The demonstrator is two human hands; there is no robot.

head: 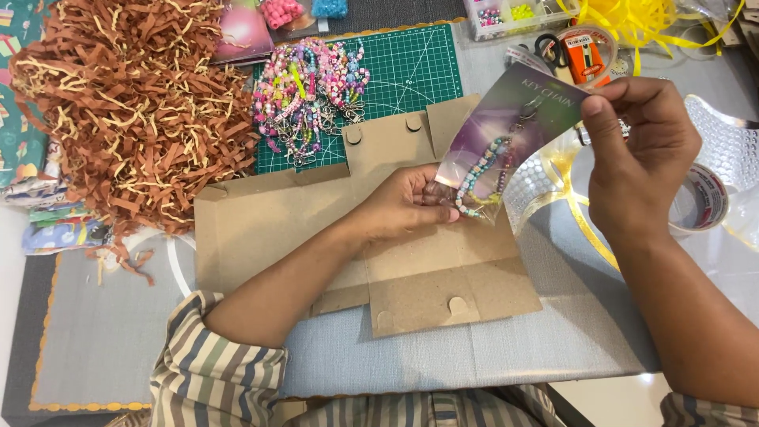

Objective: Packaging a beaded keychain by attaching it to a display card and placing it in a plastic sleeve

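My left hand (pixel 405 204) pinches the lower end of a clear packet (pixel 506 138) that holds a purple card and a beaded keychain (pixel 484 175). My right hand (pixel 636 154) grips the same packet at its upper right corner. The packet is held above a flat unfolded cardboard box (pixel 277 229) lying on the grey table mat (pixel 490 356). My left forearm rests across the cardboard.
A big heap of brown shredded paper (pixel 130 103) fills the left. A pile of beaded keychains (pixel 310 91) lies on a green cutting mat (pixel 411 71). A tape roll (pixel 700 202), bubble wrap (pixel 731 142), scissors (pixel 553 49), yellow ribbon (pixel 632 20) and a bead box (pixel 506 16) sit at the right and back.
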